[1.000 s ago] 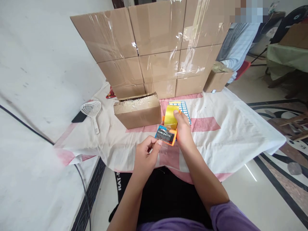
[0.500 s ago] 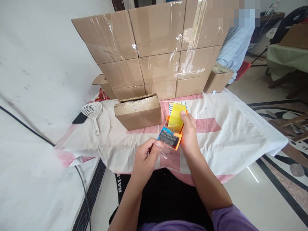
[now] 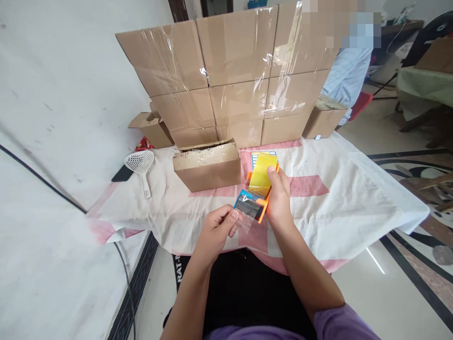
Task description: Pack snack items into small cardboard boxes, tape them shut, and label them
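While right fingers [image 3: 272, 175] grip the dispenser [image 3: 257, 191], tape end (clear) [image 3: 243, 222] sits pinched.

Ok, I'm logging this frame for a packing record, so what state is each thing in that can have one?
Orange tape dispenser with yellow roll: held off the cloth in the right hand.
Clear tape end: pulled out, pinched by the left hand.
Small brown cardboard box: closed, taped on top.
Stacked brown cardboard boxes: closed, taped.
Small open carton: flaps open.
White plastic strainer: lying flat.
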The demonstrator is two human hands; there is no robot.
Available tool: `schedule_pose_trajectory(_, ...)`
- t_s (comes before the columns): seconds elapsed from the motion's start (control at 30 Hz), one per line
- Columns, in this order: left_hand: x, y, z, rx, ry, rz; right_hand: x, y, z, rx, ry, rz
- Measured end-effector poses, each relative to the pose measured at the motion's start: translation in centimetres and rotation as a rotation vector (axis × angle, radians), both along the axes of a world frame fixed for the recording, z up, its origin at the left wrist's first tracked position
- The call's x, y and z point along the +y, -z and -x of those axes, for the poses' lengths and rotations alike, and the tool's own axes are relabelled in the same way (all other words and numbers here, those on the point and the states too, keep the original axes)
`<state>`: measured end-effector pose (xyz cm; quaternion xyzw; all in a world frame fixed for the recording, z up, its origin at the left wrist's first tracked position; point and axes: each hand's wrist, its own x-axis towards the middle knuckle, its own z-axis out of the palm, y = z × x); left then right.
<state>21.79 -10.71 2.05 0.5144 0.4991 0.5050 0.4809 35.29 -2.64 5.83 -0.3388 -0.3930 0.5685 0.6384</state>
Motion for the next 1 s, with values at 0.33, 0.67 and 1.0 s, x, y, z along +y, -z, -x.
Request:
schedule_pose_trajectory(0.33, 1.0, 1.5, 0.8, 0.004, -0.119, -0.046, -0.9, -1.1, -1.1, -0.026, -0.004, -0.066)
schedule_pose_trajectory(0.67, 0.4, 0.8, 2.1, -0.059, -0.176, -0.041, 13.3, 2.7, -11.8, -0.508, 0.182, -0.211)
schedule_pose_trajectory(1.0, 0.7, 0.5, 2.8, -0.028, -0.103, -0.110, 13.7, 5.3, -16.1, -0.789, 0.579, 0.046)
